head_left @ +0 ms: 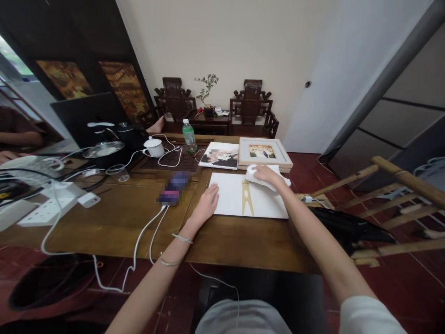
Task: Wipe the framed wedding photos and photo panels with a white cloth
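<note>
A white rectangular panel with a gold, two-legged shape on its face lies flat on the wooden table. My left hand rests at the panel's left edge, fingers stretched out and touching it. My right hand is closed around a crumpled white cloth, which presses on the panel's upper right part. Whether the cloth is fabric or paper I cannot tell. Just behind the panel are a framed wedding photo in a pale wooden frame and a photo panel.
On the left are a phone with cables, a power strip, a clear cup, a lidded white cup and a pan. A green-labelled bottle stands behind. A bamboo chair is at right; another person's hand is far left.
</note>
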The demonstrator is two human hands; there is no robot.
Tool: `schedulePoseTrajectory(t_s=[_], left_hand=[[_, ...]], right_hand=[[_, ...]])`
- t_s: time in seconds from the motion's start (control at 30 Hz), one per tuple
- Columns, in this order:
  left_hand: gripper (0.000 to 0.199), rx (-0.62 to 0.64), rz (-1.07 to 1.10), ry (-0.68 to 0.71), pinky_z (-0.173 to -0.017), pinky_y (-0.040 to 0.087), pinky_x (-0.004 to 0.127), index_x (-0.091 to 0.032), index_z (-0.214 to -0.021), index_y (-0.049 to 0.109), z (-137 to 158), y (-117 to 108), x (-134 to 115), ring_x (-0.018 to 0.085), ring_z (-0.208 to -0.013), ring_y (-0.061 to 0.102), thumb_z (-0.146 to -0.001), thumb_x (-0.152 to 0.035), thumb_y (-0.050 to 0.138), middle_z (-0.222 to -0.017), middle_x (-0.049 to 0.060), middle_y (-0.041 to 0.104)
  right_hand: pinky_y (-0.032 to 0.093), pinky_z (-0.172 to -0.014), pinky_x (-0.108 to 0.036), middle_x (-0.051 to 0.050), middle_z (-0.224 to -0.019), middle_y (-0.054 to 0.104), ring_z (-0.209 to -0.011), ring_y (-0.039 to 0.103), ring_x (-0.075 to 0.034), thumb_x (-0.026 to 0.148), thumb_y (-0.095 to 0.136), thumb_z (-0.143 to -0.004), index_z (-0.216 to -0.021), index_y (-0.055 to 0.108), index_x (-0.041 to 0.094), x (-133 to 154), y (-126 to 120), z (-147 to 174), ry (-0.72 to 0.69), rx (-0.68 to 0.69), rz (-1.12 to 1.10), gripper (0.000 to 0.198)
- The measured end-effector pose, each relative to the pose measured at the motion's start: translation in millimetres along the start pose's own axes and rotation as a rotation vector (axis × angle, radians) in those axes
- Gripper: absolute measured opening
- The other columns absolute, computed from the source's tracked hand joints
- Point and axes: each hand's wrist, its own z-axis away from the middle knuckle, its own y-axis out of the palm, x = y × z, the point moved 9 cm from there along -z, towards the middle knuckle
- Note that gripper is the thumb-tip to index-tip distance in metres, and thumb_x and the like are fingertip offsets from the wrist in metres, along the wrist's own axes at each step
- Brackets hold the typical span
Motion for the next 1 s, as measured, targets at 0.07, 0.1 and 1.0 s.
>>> schedulePoseTrajectory(t_s=[0.07,0.1,1.0], left_hand=[[0.038,0.001,-0.005,-0.003,-0.11,0.036,0.046,-0.007,-0.118,0.06,0,1,0,0.027,-0.129,0.046,-0.09,-0.023,0.039,-0.132,0.019,0.055],[0.038,0.0,-0.009,-0.004,-0.11,0.036,0.046,-0.007,-0.117,0.06,0,1,1,0.027,-0.129,0.047,-0.09,-0.023,0.039,-0.132,0.019,0.056],[0.036,-0.014,0.03,-0.003,-0.11,0.036,0.047,-0.01,-0.117,0.06,1,-2,1,0.027,-0.129,0.047,-0.09,-0.024,0.04,-0.132,0.017,0.056]], right_hand=[[0.04,-0.093,-0.029,-0.013,-0.127,0.061,-0.113,0.056,-0.027,0.011,0.038,-0.078,-0.12,0.062,0.01,-20,2,17,0.001,-0.027,0.003,0.049],[0.039,-0.094,-0.029,-0.013,-0.126,0.061,-0.113,0.055,-0.027,0.01,0.037,-0.077,-0.12,0.062,0.01,-25,5,27,-0.014,-0.042,0.0,0.049],[0.04,-0.088,-0.031,-0.01,-0.109,0.067,-0.104,0.055,-0.027,0.015,0.043,-0.063,-0.094,0.066,0.014,-46,9,19,-0.163,-0.054,-0.241,0.039]])
